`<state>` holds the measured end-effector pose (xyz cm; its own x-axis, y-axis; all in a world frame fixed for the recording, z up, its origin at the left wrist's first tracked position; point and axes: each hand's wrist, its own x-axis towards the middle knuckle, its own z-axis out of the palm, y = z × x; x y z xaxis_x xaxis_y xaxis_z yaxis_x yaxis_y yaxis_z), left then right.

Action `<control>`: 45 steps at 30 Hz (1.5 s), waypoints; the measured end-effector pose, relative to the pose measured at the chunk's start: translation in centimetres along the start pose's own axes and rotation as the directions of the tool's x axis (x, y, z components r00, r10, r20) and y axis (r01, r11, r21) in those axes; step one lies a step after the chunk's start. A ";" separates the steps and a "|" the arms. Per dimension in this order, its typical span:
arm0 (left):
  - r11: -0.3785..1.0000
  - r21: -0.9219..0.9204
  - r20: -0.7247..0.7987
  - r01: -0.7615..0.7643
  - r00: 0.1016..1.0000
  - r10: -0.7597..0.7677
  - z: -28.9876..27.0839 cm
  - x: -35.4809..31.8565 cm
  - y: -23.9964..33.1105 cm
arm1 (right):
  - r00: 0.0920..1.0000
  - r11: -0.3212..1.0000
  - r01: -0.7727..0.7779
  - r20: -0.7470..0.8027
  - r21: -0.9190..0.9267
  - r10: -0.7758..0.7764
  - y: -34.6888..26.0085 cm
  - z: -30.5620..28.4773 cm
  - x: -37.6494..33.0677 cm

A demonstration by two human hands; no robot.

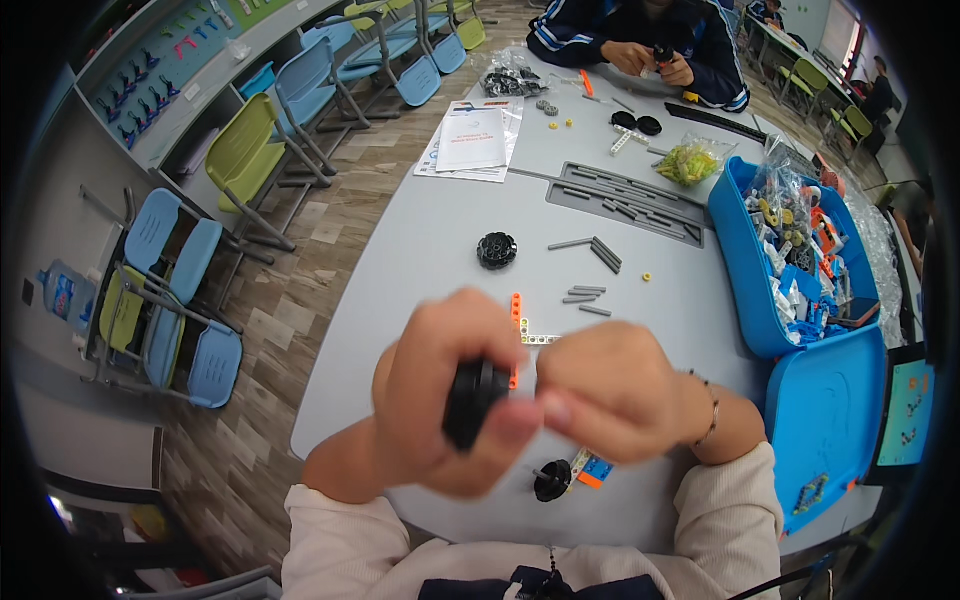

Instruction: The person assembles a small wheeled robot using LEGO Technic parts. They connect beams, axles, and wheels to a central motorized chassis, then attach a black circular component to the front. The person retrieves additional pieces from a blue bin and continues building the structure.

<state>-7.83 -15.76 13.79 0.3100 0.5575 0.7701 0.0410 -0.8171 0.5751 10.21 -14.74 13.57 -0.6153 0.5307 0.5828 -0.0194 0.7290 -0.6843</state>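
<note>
Clamping a blurred black plastic piece (470,405) between fingers and thumb of the left hand (430,385), raised over a pale grey tabletop (385,300). Holding the right hand (620,395) curled just beside it, with thumb tip near the left thumb; cannot tell whether pinching anything. Partly blocking from view an orange perforated plastic beam (516,307) and a white perforated L-shaped plastic beam (541,340), with a black round plastic wheel (497,251) farther off.

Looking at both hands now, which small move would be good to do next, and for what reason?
Perhaps hold the black part steady in the left hand and bring the right hand, fingers closed, to the side facing it. The hands are close together, the part is gripped; whether the right hand holds something is hidden.
</note>
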 end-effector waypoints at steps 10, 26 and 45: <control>0.853 0.100 -0.007 0.512 0.858 -0.514 3.5 -0.7 -11.4 | 0.931 0.817 -0.362 -0.207 -0.449 0.299 9.2 2.6 0.3; 0.690 -0.379 0.258 0.617 0.786 -0.561 0.1 -12.2 9.1 | 0.840 0.297 0.541 0.521 -0.787 -0.152 -10.1 7.6 -3.8; 0.989 -0.087 0.134 0.119 0.985 -0.107 3.7 -23.1 18.6 | 0.822 0.846 -0.258 0.354 -0.467 0.446 -20.8 13.6 -15.8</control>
<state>-10.72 -44.38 5.65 0.4283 0.6170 0.6602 -0.0052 -0.7289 0.6846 9.67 -44.14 12.63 -0.7934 0.6085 0.0188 0.5104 0.6817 -0.5242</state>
